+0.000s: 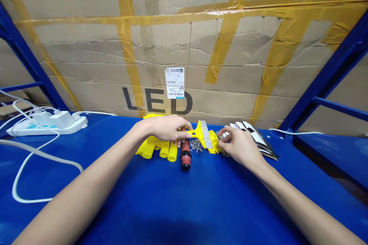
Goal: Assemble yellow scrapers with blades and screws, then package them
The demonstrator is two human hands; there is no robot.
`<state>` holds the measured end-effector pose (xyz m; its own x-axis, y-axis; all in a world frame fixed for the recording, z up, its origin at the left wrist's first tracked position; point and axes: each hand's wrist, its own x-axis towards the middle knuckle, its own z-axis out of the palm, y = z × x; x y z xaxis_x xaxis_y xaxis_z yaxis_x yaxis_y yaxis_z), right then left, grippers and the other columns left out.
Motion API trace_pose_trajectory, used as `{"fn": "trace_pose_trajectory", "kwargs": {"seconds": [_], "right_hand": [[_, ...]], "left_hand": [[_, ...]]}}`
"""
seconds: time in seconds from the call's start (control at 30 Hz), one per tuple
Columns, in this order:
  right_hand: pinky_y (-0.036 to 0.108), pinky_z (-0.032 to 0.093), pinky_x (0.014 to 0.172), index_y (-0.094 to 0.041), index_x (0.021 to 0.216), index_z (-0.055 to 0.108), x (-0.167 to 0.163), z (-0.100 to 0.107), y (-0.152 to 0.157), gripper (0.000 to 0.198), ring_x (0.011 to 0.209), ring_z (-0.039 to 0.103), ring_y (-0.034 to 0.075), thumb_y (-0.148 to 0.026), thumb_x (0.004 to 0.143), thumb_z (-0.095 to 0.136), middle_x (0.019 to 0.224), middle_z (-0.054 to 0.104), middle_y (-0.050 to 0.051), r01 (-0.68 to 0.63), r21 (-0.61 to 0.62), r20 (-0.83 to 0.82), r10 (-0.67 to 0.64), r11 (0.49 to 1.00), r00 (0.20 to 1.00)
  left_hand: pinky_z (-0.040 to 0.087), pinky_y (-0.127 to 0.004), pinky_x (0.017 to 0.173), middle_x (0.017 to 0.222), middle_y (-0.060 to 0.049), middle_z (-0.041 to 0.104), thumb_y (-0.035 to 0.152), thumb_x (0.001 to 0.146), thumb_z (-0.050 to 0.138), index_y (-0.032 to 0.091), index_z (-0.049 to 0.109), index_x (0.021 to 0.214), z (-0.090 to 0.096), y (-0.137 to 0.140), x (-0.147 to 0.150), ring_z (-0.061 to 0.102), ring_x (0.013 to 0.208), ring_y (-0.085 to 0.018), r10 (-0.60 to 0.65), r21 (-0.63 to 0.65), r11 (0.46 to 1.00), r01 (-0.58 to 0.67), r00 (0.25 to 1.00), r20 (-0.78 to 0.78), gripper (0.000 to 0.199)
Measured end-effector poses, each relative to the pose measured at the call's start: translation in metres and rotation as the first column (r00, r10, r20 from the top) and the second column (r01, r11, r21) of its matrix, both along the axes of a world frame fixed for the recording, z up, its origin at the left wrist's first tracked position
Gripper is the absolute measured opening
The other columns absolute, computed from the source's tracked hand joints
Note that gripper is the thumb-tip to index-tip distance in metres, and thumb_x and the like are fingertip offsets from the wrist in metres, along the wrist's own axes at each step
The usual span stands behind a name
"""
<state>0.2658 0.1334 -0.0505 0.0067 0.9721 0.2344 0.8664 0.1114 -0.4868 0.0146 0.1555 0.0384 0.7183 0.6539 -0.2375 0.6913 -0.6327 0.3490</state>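
Observation:
My left hand (169, 128) pinches a yellow scraper (199, 133) by its narrow end, its wide metal blade pointing right. Under and beside that hand lie several yellow plastic tubes (171, 152) and a red and black screwdriver handle (186, 157). To the right of the screwdriver is a pile of small screws (196, 145). My right hand (237, 143) has thumb and fingertips together beside a row of yellow plastic pieces (214, 142). Grey, flat metal shows at those fingertips, but I cannot make out whether they grip a piece of it.
White-and-dark flat packets (257, 138) lie fanned out behind my right hand. A white power strip (48, 122) with plugs and looping cables stands at left. Behind the blue table (172, 203) rises a large taped cardboard box (161, 49), between blue metal posts (324, 72).

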Motion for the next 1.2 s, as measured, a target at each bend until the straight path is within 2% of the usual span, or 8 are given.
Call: {"fn": "trace_pose_trajectory", "kwargs": {"seconds": [0.3, 0.47, 0.7, 0.83, 0.9, 0.97, 1.03, 1.2], "right_hand": [[0.029, 0.049, 0.068, -0.021, 0.083, 0.069, 0.004, 0.009, -0.002, 0.016, 0.07, 0.072, 0.021, -0.016, 0.069, 0.064, 0.07, 0.075, 0.0, 0.099, 0.123, -0.182, -0.076, 0.987, 0.98], [0.027, 0.049, 0.055, -0.019, 0.09, 0.071, 0.016, 0.012, -0.001, 0.025, 0.059, 0.069, 0.02, -0.021, 0.066, 0.064, 0.072, 0.075, 0.002, 0.125, 0.045, -0.416, -0.095, 0.991, 0.904], [0.027, 0.052, 0.059, -0.018, 0.084, 0.072, 0.023, 0.009, 0.001, 0.02, 0.071, 0.074, 0.023, -0.019, 0.067, 0.063, 0.076, 0.075, 0.005, 0.117, 0.126, -0.292, -0.076, 0.985, 0.953], [0.027, 0.053, 0.059, -0.018, 0.082, 0.073, 0.023, 0.01, 0.001, 0.019, 0.071, 0.073, 0.023, -0.017, 0.064, 0.067, 0.073, 0.074, 0.004, 0.162, 0.081, -0.385, -0.119, 0.983, 0.915], [0.028, 0.056, 0.059, -0.018, 0.082, 0.073, 0.023, 0.01, 0.001, 0.021, 0.069, 0.073, 0.022, -0.015, 0.061, 0.072, 0.076, 0.074, 0.005, 0.165, 0.004, -0.573, -0.133, 0.986, 0.809], [0.029, 0.061, 0.064, -0.017, 0.079, 0.072, 0.022, 0.009, 0.002, 0.02, 0.073, 0.073, 0.022, -0.013, 0.059, 0.077, 0.082, 0.074, 0.007, 0.126, -0.06, -0.793, -0.124, 0.99, 0.597], [0.029, 0.064, 0.075, -0.017, 0.076, 0.071, 0.02, 0.01, 0.002, 0.019, 0.083, 0.074, 0.022, -0.014, 0.06, 0.08, 0.089, 0.074, 0.009, 0.088, -0.072, -0.907, -0.102, 0.994, 0.409], [0.026, 0.061, 0.093, -0.019, 0.087, 0.071, 0.014, 0.015, 0.0, 0.027, 0.103, 0.072, 0.021, -0.009, 0.063, 0.079, 0.102, 0.074, 0.008, -0.014, -0.124, -0.972, -0.119, 0.992, 0.205]], "left_hand": [[0.044, -0.025, 0.065, 0.102, -0.01, 0.075, 0.042, 0.1, 0.047, 0.014, 0.063, 0.12, 0.0, 0.001, 0.0, 0.066, 0.072, -0.015, -0.008, 0.024, 1.0, 0.008, 1.0, 0.003, 0.038], [0.046, -0.024, 0.066, 0.102, -0.01, 0.075, 0.042, 0.1, 0.048, 0.013, 0.061, 0.127, 0.0, 0.0, 0.001, 0.068, 0.073, -0.016, 0.004, 0.001, 1.0, -0.004, 1.0, 0.008, 0.042], [0.049, -0.024, 0.067, 0.094, -0.007, 0.076, 0.042, 0.1, 0.047, 0.013, 0.059, 0.127, 0.0, 0.0, 0.002, 0.07, 0.075, -0.017, 0.022, -0.033, 0.999, -0.022, 1.0, 0.007, 0.042], [0.049, -0.026, 0.071, 0.099, -0.009, 0.075, 0.044, 0.1, 0.046, 0.014, 0.059, 0.127, 0.0, 0.0, 0.002, 0.07, 0.083, -0.019, 0.009, -0.018, 1.0, -0.009, 1.0, -0.002, 0.042], [0.048, -0.026, 0.071, 0.1, -0.009, 0.075, 0.044, 0.1, 0.045, 0.014, 0.061, 0.123, 0.001, -0.001, 0.001, 0.069, 0.083, -0.019, 0.002, -0.023, 1.0, -0.002, 1.0, -0.003, 0.04], [0.047, -0.026, 0.069, 0.095, -0.009, 0.075, 0.044, 0.1, 0.045, 0.015, 0.062, 0.119, 0.002, -0.002, 0.001, 0.069, 0.079, -0.018, 0.006, -0.03, 1.0, -0.006, 1.0, 0.0, 0.039], [0.046, -0.025, 0.067, 0.091, -0.007, 0.074, 0.046, 0.099, 0.045, 0.016, 0.061, 0.12, 0.003, -0.002, 0.0, 0.068, 0.076, -0.018, 0.017, -0.03, 0.999, -0.017, 1.0, 0.001, 0.04], [0.047, -0.025, 0.068, 0.094, -0.007, 0.074, 0.047, 0.099, 0.045, 0.016, 0.061, 0.122, 0.003, -0.001, -0.002, 0.068, 0.079, -0.018, 0.022, -0.033, 0.999, -0.022, 1.0, -0.001, 0.041]]}}
